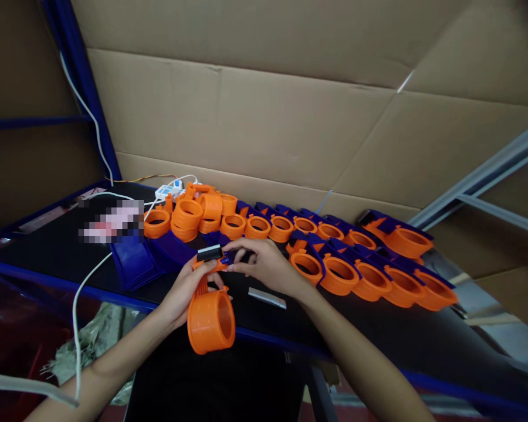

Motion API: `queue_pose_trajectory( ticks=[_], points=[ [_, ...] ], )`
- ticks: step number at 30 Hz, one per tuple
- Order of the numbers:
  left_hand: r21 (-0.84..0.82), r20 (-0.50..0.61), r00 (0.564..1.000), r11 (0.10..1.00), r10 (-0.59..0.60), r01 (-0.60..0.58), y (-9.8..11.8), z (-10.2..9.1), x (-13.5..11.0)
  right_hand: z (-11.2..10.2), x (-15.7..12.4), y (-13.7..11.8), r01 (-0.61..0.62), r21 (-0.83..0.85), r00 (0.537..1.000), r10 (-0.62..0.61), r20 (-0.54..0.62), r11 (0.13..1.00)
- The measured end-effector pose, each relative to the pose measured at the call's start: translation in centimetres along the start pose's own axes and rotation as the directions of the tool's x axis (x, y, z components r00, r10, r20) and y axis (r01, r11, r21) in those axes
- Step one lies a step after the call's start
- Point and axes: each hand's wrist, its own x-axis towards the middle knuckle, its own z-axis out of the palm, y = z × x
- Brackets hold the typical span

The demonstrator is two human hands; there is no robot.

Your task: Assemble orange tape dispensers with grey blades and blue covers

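Observation:
My left hand (185,288) grips an orange tape dispenser (211,319) by its neck, the round hub hanging over the table's front edge. A toothed metal blade (209,252) sits at the dispenser's top end, just above my left fingers. My right hand (264,265) pinches a small dark blue part (234,256) against that same top end, next to the blade. Both hands meet over the black table (378,328).
Rows of finished orange-and-blue dispensers (356,272) line the table to the right. Loose orange hubs (193,214) pile up at the back left beside blue plates (134,264). A metal strip (267,298) lies near my right wrist. White cable (77,316) and cardboard wall (264,117) surround the table.

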Motion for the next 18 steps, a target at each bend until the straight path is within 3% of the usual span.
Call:
queue_pose_trajectory(
  ticks=[7, 18],
  points=[
    [0.019, -0.027, 1.0, 1.0, 0.004, -0.004, 0.3, 0.3, -0.2, 0.8, 0.2, 0.0, 0.059, 0.016, 0.992, -0.057, -0.111, 0.998],
    [0.085, -0.012, 1.0, 0.996, -0.004, 0.005, 0.3, 0.3, -0.2, 1.3, -0.4, 0.0, 0.17, -0.089, 0.973, -0.182, -0.143, 0.981]
  ],
)
